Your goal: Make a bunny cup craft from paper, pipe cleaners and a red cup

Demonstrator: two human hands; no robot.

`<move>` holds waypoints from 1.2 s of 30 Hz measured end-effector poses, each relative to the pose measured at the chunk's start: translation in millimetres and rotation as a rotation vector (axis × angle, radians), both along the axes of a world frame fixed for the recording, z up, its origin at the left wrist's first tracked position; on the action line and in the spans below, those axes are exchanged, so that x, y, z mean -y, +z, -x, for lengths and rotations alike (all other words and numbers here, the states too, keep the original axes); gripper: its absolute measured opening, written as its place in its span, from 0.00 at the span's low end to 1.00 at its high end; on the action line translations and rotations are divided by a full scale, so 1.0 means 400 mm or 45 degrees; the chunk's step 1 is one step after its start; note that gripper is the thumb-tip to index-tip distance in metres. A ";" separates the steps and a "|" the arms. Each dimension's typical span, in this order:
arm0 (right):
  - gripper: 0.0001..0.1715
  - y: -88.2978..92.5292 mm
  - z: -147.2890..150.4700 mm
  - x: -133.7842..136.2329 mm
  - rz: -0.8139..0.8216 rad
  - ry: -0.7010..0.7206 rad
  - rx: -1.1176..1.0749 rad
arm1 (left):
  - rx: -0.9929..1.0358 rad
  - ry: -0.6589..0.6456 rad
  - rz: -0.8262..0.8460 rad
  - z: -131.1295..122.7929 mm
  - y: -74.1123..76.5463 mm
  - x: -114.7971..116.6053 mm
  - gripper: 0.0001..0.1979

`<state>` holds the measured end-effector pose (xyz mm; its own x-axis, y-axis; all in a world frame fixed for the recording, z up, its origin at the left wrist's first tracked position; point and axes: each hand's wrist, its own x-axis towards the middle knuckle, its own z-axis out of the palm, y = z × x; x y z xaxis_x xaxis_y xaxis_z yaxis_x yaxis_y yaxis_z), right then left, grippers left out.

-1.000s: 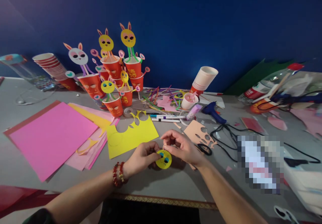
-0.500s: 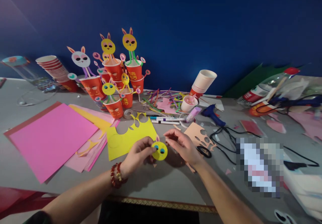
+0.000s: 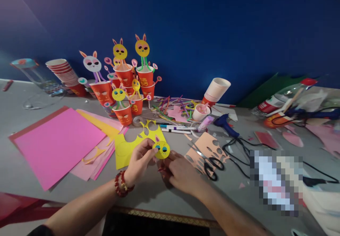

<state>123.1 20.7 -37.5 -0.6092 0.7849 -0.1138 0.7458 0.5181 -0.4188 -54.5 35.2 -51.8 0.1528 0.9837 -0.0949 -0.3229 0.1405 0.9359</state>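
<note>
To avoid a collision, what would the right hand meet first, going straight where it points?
The right hand would probably meet the yellow face held by the left hand, though depth is unclear.

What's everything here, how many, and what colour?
Wall: one, blue, behind
Table: one, grey, underneath
Rabbit cups: at least six, red, back left
Cup stacks: two, red and white, back
Thin sticks: many, mixed, back middle
Small cup: one, white, beside sticks
Pens: several, mostly white, middle
Glue gun: at least one, blue, right
Bottle: one, clear, far right
Container: one, clear, far left
Paper stack: one, mostly pink, left
Yellow sheet: one, yellow, centre
Peach sheet: one, peach, centre right
Scissors: one, black-handled, on peach sheet
Paper face: one, yellow, front centre
Left hand: one, bare, holding paper face
Right hand: one, bare, beside it
</note>
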 end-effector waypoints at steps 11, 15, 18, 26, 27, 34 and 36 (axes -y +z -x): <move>0.08 0.008 -0.008 -0.001 0.107 0.014 -0.047 | 0.028 -0.026 0.009 -0.007 -0.006 0.002 0.15; 0.09 0.010 -0.044 -0.010 0.128 -0.024 -0.292 | 0.075 -0.032 0.074 -0.006 -0.008 0.004 0.15; 0.08 0.012 -0.089 -0.026 0.132 -0.166 -0.530 | 0.121 -0.050 0.143 -0.008 -0.009 0.005 0.16; 0.08 0.002 -0.127 -0.053 0.332 -0.539 -0.985 | 0.036 -0.182 0.195 -0.025 -0.008 0.017 0.18; 0.08 0.004 -0.126 -0.053 0.321 -0.539 -1.015 | 0.029 -0.199 0.187 -0.027 -0.009 0.019 0.18; 0.10 0.016 -0.118 -0.040 0.205 -0.475 -1.006 | 0.021 -0.332 0.239 -0.035 -0.020 0.028 0.20; 0.11 0.014 -0.114 -0.036 0.174 -0.474 -0.993 | 0.019 -0.340 0.231 -0.035 -0.022 0.029 0.19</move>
